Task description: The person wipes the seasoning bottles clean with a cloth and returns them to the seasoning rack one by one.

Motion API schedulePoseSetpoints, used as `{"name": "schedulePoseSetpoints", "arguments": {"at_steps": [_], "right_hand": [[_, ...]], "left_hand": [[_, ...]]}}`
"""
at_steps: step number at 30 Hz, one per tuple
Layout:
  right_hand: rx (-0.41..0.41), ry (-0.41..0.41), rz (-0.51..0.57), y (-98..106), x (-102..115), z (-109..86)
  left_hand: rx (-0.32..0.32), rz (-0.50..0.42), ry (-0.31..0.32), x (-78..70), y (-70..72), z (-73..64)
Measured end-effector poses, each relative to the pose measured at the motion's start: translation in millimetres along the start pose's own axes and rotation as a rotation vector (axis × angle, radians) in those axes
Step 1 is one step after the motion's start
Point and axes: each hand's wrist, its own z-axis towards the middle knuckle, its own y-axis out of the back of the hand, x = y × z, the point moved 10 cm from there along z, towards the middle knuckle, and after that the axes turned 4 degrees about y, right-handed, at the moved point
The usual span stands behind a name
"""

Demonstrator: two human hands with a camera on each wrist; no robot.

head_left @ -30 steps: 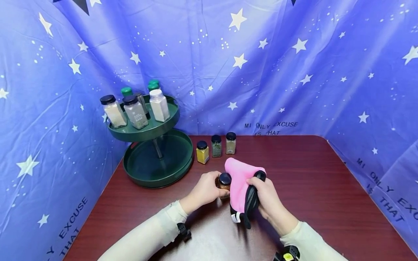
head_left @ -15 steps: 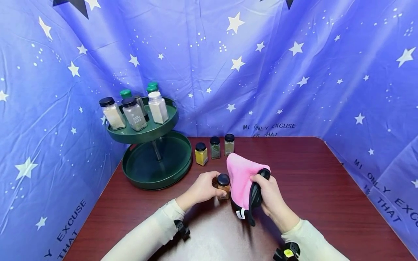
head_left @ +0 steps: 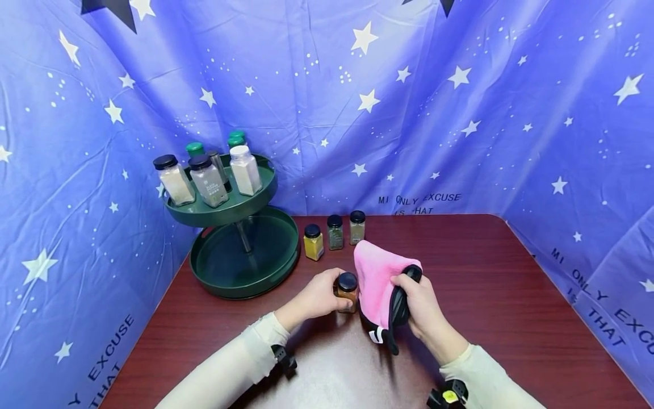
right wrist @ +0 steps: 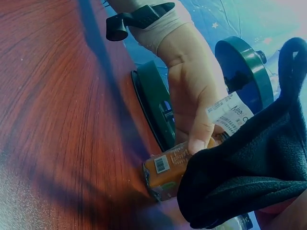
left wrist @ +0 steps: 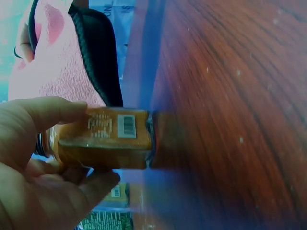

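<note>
My left hand (head_left: 319,295) holds a small spice jar (head_left: 347,289) of orange-brown powder with a black lid. Thumb and fingers lie on opposite sides of the glass. Upright, the jar has its base at or very near the tabletop; a barcode label (left wrist: 127,126) shows in the left wrist view. My right hand (head_left: 421,301) grips a pink cloth (head_left: 378,278) with a black back and edging, bunched between thumb and fingers. The cloth hangs just right of the jar, and its white tag (right wrist: 230,114) shows in the right wrist view.
A two-tier green turntable rack (head_left: 245,292) stands at the left, its upper tier bearing several jars. Behind my hands stand a yellow jar (head_left: 314,245), a green-flecked jar (head_left: 335,236) and a pale jar (head_left: 357,230). A star-patterned curtain (head_left: 327,102) encloses the brown table (head_left: 485,284).
The cloth has shifted slightly right and spread wider at the top, uncovering more of the jar. My left hand keeps its hold on the jar. The head view has tilted a little.
</note>
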Motion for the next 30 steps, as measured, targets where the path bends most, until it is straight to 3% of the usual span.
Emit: {"name": "schedulePoseSetpoints", "arguments": {"at_steps": [12,19,30], "right_hand": [[-0.01,0.014,-0.003,2,-1,2.7],[-0.018,0.012,-0.002,3,-2,4.3],[-0.012,0.026,-0.002,3,0,5.8]], "left_hand": [[-0.234,0.029,0.19,5.5,4.5,-16.4],[-0.259,0.0,0.242,5.1,4.0,-20.3],[-0.242,0.009,0.193,-0.5,10.0,-17.9]]}}
